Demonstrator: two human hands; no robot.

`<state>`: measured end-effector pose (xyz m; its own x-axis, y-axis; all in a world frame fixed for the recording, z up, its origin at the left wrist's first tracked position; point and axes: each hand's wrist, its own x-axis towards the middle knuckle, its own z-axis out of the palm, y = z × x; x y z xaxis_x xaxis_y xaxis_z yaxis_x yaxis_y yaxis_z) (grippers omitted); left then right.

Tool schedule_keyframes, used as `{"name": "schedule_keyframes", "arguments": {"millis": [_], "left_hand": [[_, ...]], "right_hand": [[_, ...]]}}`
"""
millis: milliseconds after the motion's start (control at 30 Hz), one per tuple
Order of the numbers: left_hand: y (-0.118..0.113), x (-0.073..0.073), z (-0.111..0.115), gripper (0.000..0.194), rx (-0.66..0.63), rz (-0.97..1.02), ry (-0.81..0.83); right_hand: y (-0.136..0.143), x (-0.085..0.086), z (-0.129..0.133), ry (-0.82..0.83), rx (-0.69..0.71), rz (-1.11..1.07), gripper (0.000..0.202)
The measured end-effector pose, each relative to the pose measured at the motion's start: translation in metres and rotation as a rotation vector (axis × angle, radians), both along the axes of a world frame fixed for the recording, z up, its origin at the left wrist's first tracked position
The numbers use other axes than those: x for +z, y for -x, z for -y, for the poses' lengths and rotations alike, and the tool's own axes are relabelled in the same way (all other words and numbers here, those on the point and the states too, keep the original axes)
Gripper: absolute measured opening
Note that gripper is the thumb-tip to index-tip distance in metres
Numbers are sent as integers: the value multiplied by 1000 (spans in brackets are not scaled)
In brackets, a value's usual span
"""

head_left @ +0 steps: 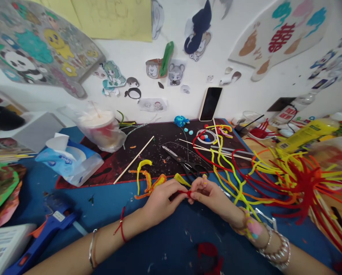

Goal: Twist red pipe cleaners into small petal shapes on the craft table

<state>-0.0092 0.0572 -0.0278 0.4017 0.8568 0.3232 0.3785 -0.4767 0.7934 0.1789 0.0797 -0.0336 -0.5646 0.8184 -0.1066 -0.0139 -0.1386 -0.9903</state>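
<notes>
Between my two hands, near the middle of the view, is a small red fuzzy piece [189, 194]. My left hand [163, 200] pinches its left side between thumb and fingers, and my right hand [209, 194] pinches the right side. The fingertips nearly touch, so most of the piece is covered. Just beyond my left hand lie bent orange and yellow fuzzy pieces [148, 180]. Black scissors [179, 157] rest on the dark mat beyond my hands. A red fuzzy coil [207, 256] lies on the blue surface nearer to me.
A blue glue gun [55, 219], a tissue pack [70, 158] and a bagged cup [99, 128] stand on the left. Red, yellow and orange pipe cleaners [299, 179] spread over the right side. A phone [211, 103] leans on the wall at the back.
</notes>
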Motion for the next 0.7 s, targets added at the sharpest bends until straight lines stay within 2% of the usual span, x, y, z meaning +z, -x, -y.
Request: {"name": "schedule_keyframes", "arguments": {"millis": [367, 500, 700], "left_hand": [[-1, -2, -2, 12, 15, 83, 143], [-3, 0, -3, 13, 46, 129, 177], [-7, -1, -4, 15, 125, 258, 354]], "right_hand": [[2, -4, 9, -212, -99, 78, 13], [6, -1, 8, -169, -130, 50, 14], [12, 5, 6, -33, -173, -59, 22]]}}
